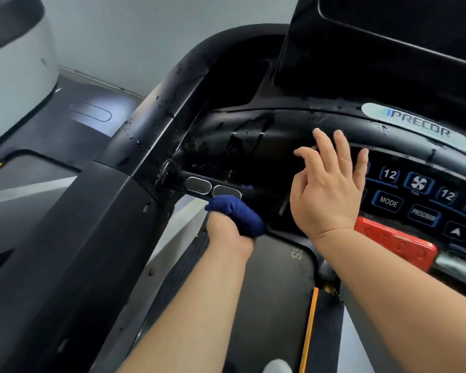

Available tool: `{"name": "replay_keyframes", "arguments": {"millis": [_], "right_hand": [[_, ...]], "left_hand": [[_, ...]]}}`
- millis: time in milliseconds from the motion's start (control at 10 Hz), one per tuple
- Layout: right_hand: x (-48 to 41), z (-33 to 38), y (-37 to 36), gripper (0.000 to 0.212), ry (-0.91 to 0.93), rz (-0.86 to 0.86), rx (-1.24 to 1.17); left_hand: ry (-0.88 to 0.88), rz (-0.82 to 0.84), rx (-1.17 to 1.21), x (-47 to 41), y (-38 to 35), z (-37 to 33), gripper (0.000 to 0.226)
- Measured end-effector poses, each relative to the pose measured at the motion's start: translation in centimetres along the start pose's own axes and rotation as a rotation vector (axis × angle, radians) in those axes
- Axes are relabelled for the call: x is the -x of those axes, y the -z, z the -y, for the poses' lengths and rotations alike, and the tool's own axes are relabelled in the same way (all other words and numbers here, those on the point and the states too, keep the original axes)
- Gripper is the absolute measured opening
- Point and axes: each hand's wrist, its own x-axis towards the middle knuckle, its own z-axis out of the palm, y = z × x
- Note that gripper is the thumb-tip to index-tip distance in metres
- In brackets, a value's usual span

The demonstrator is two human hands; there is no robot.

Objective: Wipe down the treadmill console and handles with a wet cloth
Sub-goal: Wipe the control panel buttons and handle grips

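Treadmill console (253,146), black and streaked wet, fills centre frame; dark blue cloth (242,216) bunched in the left grip (226,232) around the handle (199,185); right grip (328,192) released, fingers spread.

Grey floor (24,192), seemingly, under treadmill (92,238)

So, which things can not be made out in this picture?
Head view: fingers of the left hand, hidden under the blue cloth at the sensor handle.
Head view: left buttons of the keypad, covered by the right hand.
Head view: lettering on the red stop button, blurred.
Head view: the console screen, cut off by the top and right edges.
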Motion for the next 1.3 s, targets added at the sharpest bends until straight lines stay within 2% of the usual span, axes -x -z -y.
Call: {"name": "replay_keyframes", "arguments": {"millis": [100, 200, 300, 400, 500, 600, 700, 800, 900, 1000, 1100, 1200, 1300], "right_hand": [[0.0, 0.0, 0.1, 0.036, 0.005, -0.005, -0.008], [-0.1, -0.1, 0.1, 0.036, 0.004, -0.005, -0.011], [-0.1, -0.1, 0.1, 0.037, 0.001, -0.004, -0.011], [-0.1, 0.0, 0.1, 0.038, -0.005, -0.014, -0.008], [-0.2, -0.1, -0.1, 0.035, 0.0, -0.035, 0.007], [-0.2, -0.2, -0.3, 0.032, 0.006, -0.068, 0.014], [-0.2, -0.1, -0.4, 0.03, 0.014, -0.087, 0.014], [-0.2, -0.2, -0.5, 0.031, 0.016, -0.094, 0.014], [-0.2, -0.2, -0.4, 0.032, 0.02, -0.101, 0.007], [-0.2, -0.3, -0.3, 0.033, 0.014, -0.087, -0.01], [-0.2, -0.3, -0.2, 0.033, 0.015, -0.076, -0.016], [-0.2, -0.3, -0.1, 0.034, 0.018, -0.055, -0.021], [-0.1, -0.3, -0.1, 0.033, 0.022, -0.032, -0.019]], "left_hand": [[-0.249, -0.067, -0.413, 3.3, 1.6, -4.0, 0.028], [-0.704, -0.071, -0.971, 5.3, 1.5, -6.7, 0.026], [-1.167, 0.14, -1.357, 6.3, -3.2, -7.4, 0.022], [-1.073, 0.355, -2.09, 2.8, -8.5, -5.1, 0.024], [-0.546, 0.465, -2.657, -0.7, -9.9, -3.2, 0.039], [-0.097, 0.479, -2.52, -1.9, -10.1, -3.3, 0.042], [-0.026, 0.574, -2.585, -2.4, -10.2, -4.9, 0.063], [0.042, 0.684, -2.701, -2.4, -10.8, -6.3, 0.074], [0.014, 0.639, -2.768, -2.4, -11.3, -8.1, 0.076], [-0.102, 0.476, -2.891, -3.4, -11.0, -10.4, 0.06], [-0.312, 0.319, -3.031, -3.4, -10.6, -11.5, 0.048], [-0.771, 0.183, -3.154, -1.7, -10.5, -11.7, 0.042], [-1.264, 0.081, -3.132, 0.3, -10.3, -12.9, 0.046]]}}
